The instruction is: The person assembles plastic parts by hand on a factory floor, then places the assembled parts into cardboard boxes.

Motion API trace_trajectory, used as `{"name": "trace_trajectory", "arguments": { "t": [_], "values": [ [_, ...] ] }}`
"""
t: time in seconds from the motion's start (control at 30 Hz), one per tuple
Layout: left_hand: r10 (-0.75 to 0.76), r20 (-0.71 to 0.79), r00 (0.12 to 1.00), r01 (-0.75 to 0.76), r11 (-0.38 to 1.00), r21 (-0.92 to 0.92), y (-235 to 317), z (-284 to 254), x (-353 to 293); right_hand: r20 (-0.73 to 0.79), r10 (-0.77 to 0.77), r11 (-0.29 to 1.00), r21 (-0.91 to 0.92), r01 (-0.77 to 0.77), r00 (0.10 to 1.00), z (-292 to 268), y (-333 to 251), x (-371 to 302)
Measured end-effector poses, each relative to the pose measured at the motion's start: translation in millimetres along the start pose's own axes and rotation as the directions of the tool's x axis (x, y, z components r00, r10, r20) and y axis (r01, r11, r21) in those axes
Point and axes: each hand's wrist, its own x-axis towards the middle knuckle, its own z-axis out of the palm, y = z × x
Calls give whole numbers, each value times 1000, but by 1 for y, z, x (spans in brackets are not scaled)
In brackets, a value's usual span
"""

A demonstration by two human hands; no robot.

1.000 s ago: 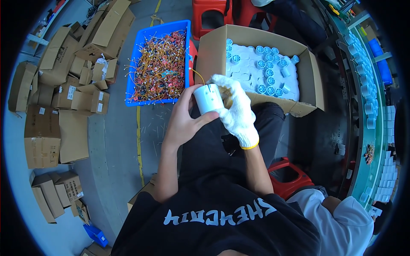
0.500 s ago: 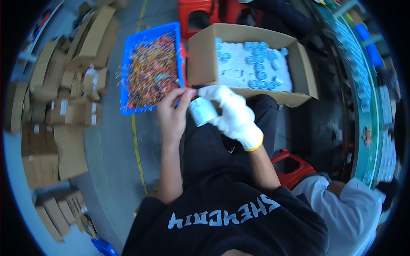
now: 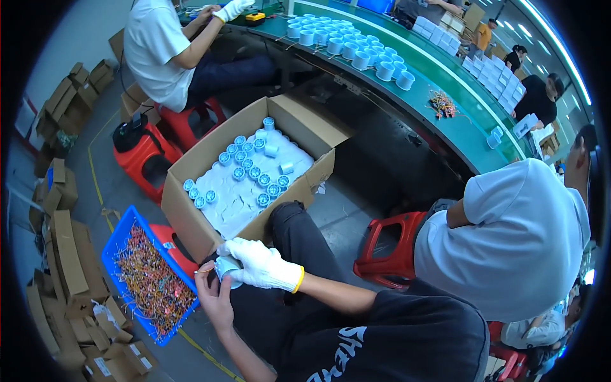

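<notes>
My right hand (image 3: 259, 263), in a white knit glove with a yellow cuff edge, is closed around a light-blue cylindrical cup (image 3: 226, 267). My bare left hand (image 3: 217, 304) meets the cup on its left side. Its thumb is against the cup, and the fingers are bent at the cup's end; what they pinch is too small to make out. To the left, a blue plastic bin (image 3: 112, 240) holds a heap of short coloured wires (image 3: 153, 280). Beyond my hands, an open cardboard carton (image 3: 191, 218) contains several similar cups (image 3: 247, 169) on a white layer.
A green workbench (image 3: 439, 137) bears rows of light-blue cups (image 3: 350, 44) and a small wire pile (image 3: 443, 104). Co-workers sit at the far left (image 3: 159, 54) and close on my right (image 3: 503, 242). Red stools (image 3: 391, 245) stand nearby. Cardboard boxes (image 3: 70, 254) line the left side.
The view has swung to the right and up, bringing the bench and co-workers into sight. My hands and the cup now appear lower and farther left, still together.
</notes>
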Motion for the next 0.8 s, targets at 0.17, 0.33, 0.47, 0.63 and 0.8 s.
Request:
{"name": "trace_trajectory", "arguments": {
  "t": [0.17, 0.33, 0.47, 0.63, 0.8],
  "values": [
    [-118, -56, 991, 109, 984, -140, -31, 27, 22, -198, -129, 969, 183, 166, 972, -18, 16, -4],
    [14, -106, 994, -19, 998, -52, -12, 92, 33, -534, -292, 954, -99, 284, 793, -30, 41, 6],
    [47, -93, 995, -74, 948, -310, 35, 132, 35, -692, -382, 914, -380, 141, 612, -110, 71, 47],
    [-182, 272, 945, 214, 973, -90, -31, 74, 27, -938, 15, 969, -71, -235, 346, -321, 167, 105],
    [-349, 112, 930, 326, 928, 181, -134, -5, -24, -936, 78, 775, -160, -612, 344, -429, 223, 102]
  ]
}}
